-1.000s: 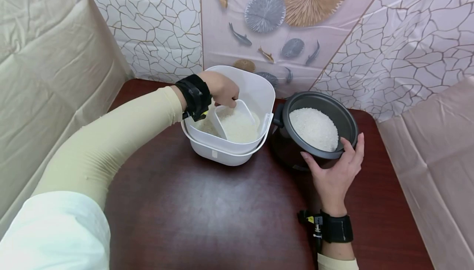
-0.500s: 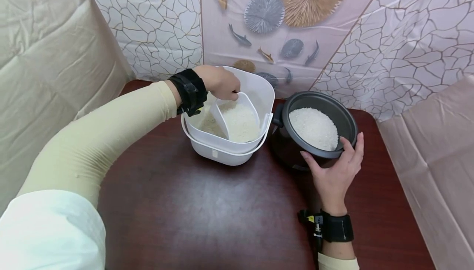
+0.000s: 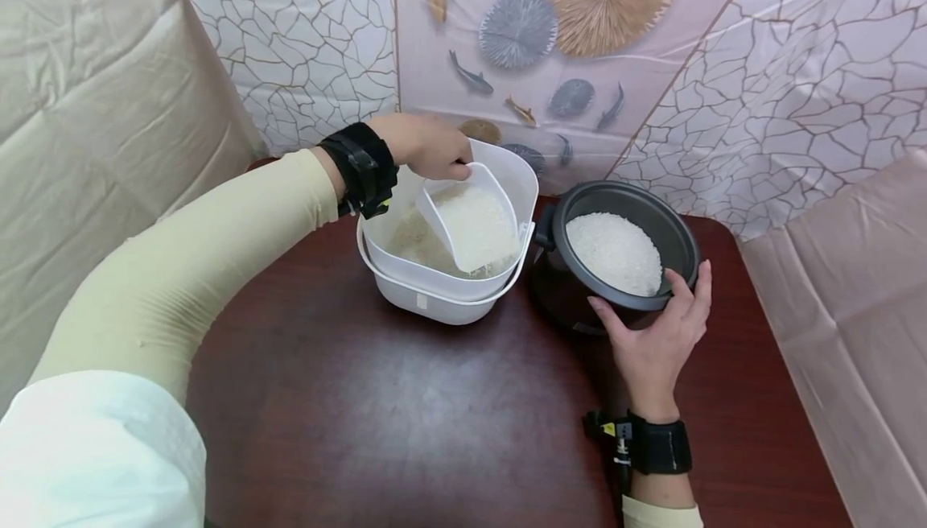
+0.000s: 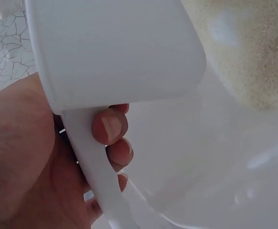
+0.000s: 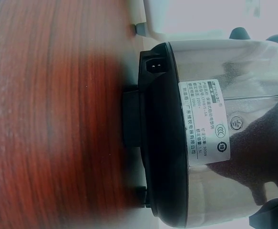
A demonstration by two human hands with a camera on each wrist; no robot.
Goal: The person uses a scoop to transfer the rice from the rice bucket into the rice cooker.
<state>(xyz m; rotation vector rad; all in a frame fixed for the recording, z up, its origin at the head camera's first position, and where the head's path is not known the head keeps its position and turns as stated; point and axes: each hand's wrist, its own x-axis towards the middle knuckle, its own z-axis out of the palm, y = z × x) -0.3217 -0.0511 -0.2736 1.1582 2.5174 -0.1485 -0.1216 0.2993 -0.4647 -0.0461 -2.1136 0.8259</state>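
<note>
My left hand [image 3: 427, 146] grips the handle of a white scoop [image 4: 115, 52], its fingers curled round it in the left wrist view. The scoop carries a heap of white rice [image 3: 479, 230] and is tilted over the white rice bin [image 3: 434, 308], with more rice [image 3: 414, 242] lying at the bottom below. To the right stands a rice cooker [image 3: 669, 226] with a dark inner pot holding a mound of white rice [image 3: 615, 254]. My right hand [image 3: 655, 343] holds the cooker's near right rim, thumb outside and a fingertip over the edge.
The dark red wooden table [image 3: 405, 423] carries both vessels near its back edge. The bin's carrying handle [image 3: 478, 300] hangs down along its front. Patterned cloth [image 3: 311, 53] rises behind, and beige cloth [image 3: 94, 125] hangs at the sides. The cooker's socket [image 5: 157, 65] shows nothing plugged in.
My left hand has lifted the scoop up and slightly back out of the bin's rice, uncovering more of the rice beneath. The right hand and the cooker have stayed put.
</note>
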